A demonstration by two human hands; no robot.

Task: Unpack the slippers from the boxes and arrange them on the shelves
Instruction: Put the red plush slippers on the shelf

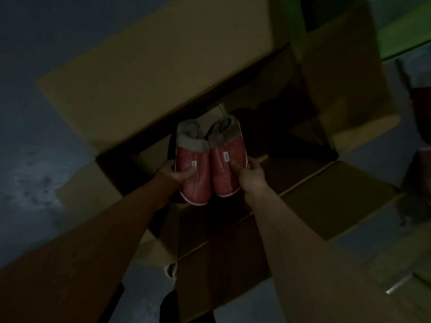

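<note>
A dim, downward view over a large open cardboard box (163, 73), which serves as the landmark for everything here. Left of the box lies a bare grey floor (35, 136), mottled and dull. The box's far flap stands wide and pale, and its near flaps are folded outward toward the viewer; the inside is too dark to make out. Above the box's opening, near its middle, two bare forearms reach forward from the bottom of the view. The left hand (173, 174) grips the left red slipper (193, 176), thumb laid across the top of the toe area and fingers curled around its outer edge. Touching it on the right is the right red slipper (225, 169), held by the right hand (250, 173), whose fingers wrap closed around the toe end and outer side. Both slippers are held side by side, toes toward the viewer, with grey fleecy lining showing at the open heel ends, a thin pale sole edge and a small white label on each upper. Right of the box, at the upper corner, sits a green surface (405, 40), blurred, and further dark shapes along the right edge cannot be identified.
</note>
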